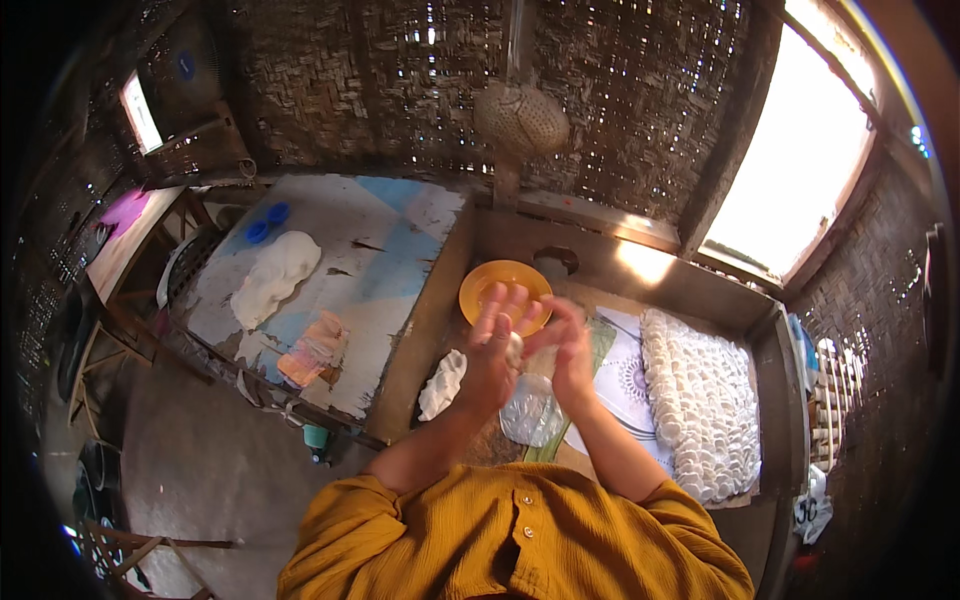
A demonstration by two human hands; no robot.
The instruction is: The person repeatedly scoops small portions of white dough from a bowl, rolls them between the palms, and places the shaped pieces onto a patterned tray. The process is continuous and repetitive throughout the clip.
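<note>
In front of my chest, both hands are raised above the work surface. A small whitish lump of what looks like dough rests against the palm of my left hand, whose fingers are spread upward. Beside it, my right hand has its fingers apart and slightly smeared by motion; I see nothing held in it. An orange bowl stands just beyond the hands, partly covered by them. Below them lies a round, clear plastic piece. A larger white dough-like mass sits left of my left forearm.
Many overlapping white discs lie in rows at right, beside a patterned white cloth and green leaf strip. A raised wooden board edges the surface. Left, a worn table holds a white bundle and blue cups.
</note>
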